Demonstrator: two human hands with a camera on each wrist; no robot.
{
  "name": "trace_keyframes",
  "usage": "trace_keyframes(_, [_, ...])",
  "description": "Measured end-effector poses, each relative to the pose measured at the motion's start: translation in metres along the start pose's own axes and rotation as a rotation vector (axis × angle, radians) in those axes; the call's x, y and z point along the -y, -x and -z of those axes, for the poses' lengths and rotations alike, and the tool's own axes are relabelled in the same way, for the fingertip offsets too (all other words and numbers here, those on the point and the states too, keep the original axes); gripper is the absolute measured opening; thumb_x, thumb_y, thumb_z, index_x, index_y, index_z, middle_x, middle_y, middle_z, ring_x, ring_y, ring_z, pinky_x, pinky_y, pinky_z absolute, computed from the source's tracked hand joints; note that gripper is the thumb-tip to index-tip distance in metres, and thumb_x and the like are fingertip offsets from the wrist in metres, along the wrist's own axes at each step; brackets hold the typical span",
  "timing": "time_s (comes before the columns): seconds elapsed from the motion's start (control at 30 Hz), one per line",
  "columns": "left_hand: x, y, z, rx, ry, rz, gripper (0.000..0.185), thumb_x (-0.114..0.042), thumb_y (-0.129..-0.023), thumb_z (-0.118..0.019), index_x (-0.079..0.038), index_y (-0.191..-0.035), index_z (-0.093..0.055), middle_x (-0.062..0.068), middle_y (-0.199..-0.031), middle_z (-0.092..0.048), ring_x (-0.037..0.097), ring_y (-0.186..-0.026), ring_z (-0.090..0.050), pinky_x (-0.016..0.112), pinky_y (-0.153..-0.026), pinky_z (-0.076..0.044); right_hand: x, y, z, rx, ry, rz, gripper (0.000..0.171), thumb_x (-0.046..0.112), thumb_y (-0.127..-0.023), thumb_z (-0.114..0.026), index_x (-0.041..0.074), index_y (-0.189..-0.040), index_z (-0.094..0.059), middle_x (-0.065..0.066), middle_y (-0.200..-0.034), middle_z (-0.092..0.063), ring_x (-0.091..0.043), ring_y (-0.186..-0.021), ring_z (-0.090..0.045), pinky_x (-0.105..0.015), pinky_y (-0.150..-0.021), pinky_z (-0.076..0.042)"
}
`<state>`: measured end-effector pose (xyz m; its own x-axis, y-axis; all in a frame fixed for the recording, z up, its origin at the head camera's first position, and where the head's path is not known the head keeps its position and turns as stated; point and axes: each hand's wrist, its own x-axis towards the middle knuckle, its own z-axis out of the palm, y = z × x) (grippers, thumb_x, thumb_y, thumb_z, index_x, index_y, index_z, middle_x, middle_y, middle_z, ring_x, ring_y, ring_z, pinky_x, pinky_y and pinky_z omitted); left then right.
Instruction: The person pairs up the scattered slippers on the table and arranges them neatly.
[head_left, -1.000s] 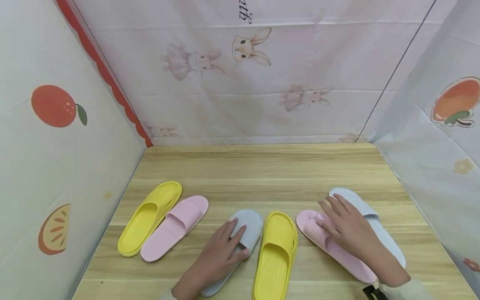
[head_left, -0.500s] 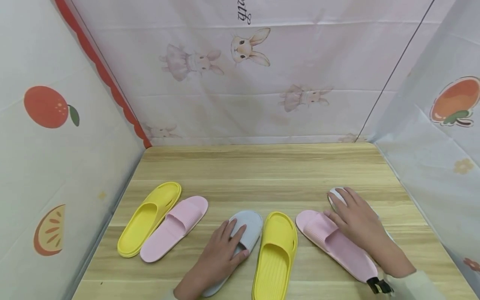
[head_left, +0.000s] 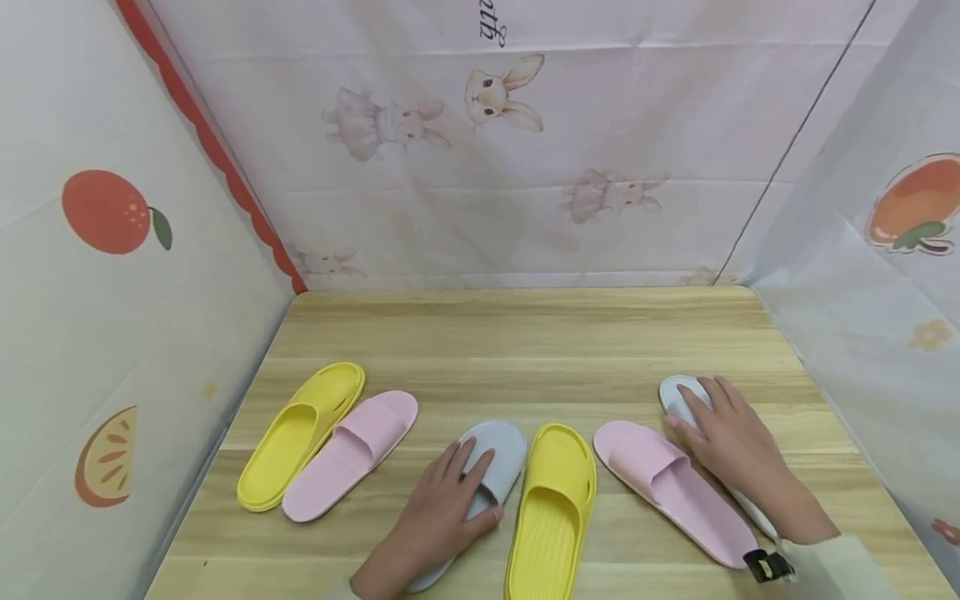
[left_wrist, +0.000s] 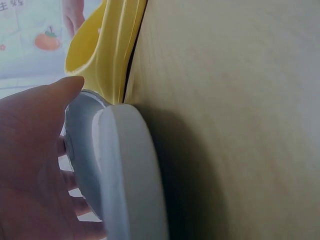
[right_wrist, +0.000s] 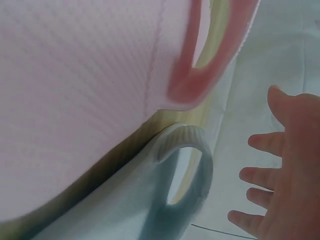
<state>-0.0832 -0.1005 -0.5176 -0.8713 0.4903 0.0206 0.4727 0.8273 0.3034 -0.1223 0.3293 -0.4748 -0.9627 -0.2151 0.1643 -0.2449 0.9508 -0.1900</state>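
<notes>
In the head view my left hand (head_left: 442,512) rests over the strap of a grey slipper (head_left: 498,446), its fingers laid on top and the thumb along the side. The left wrist view shows the palm beside this grey slipper (left_wrist: 132,170), with the thumb near its opening. My right hand (head_left: 731,437) lies over the front of a second pale grey slipper (head_left: 678,400), covering much of it. In the right wrist view the right hand's fingers (right_wrist: 262,178) are spread and straight, to the side of that slipper (right_wrist: 175,185). A pink slipper (head_left: 701,508) lies just left of this hand.
A yellow slipper (head_left: 555,504) lies between the hands, close to the left one. At the left are another yellow slipper (head_left: 277,454) and a pink one (head_left: 322,483), side by side. Printed cloth walls (head_left: 510,233) surround the wooden table (head_left: 517,333).
My right hand has moved right, off the pink slipper and over the pale grey one, uncovering the pink slipper's strap and opening. The left hand has stayed on its slipper.
</notes>
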Motion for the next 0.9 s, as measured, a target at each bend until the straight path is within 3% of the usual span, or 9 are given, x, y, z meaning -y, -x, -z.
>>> trace_keyframes(0.23, [-0.001,-0.001,0.000,-0.038,-0.018,-0.013,0.073,-0.062,-0.097,-0.053,-0.022,-0.156,-0.039,0.014,-0.164,-0.028,0.040,-0.148,-0.032,0.057,-0.115,-0.034,-0.008,0.002,-0.004,0.058,-0.036,-0.052,0.065,0.045,-0.105,-0.049,-0.004,-0.147,-0.046,-0.037,-0.150,-0.032,-0.058,-0.139,-0.024,-0.069,-0.111,-0.023])
trace_keyframes(0.5, [-0.004,-0.003,0.004,-0.023,-0.024,0.009,0.073,-0.060,-0.096,-0.056,-0.022,-0.156,-0.039,0.010,-0.165,-0.029,0.034,-0.150,-0.030,0.054,-0.118,-0.031,-0.011,0.004,-0.011,0.132,-0.050,-0.100,0.064,0.045,-0.104,-0.050,-0.002,-0.147,-0.046,-0.040,-0.148,-0.035,-0.061,-0.136,-0.026,-0.073,-0.108,-0.025])
trace_keyframes(0.73, [-0.005,-0.003,0.005,-0.040,-0.036,0.008,0.070,-0.058,-0.096,-0.058,-0.022,-0.154,-0.043,0.008,-0.162,-0.035,0.033,-0.148,-0.033,0.053,-0.117,-0.032,-0.011,0.006,-0.017,0.127,-0.012,-0.122,0.061,0.041,-0.102,-0.056,0.000,-0.146,-0.047,-0.038,-0.146,-0.037,-0.060,-0.135,-0.028,-0.082,-0.100,-0.022])
trace_keyframes(0.9, [-0.004,-0.003,0.004,-0.047,-0.041,0.015,0.069,-0.058,-0.095,-0.058,-0.023,-0.153,-0.045,0.006,-0.160,-0.039,0.032,-0.146,-0.036,0.053,-0.117,-0.033,-0.012,0.006,-0.020,0.105,-0.026,-0.118,0.059,0.031,-0.100,-0.059,-0.003,-0.147,-0.046,-0.040,-0.144,-0.038,-0.060,-0.133,-0.033,-0.080,-0.100,-0.027])
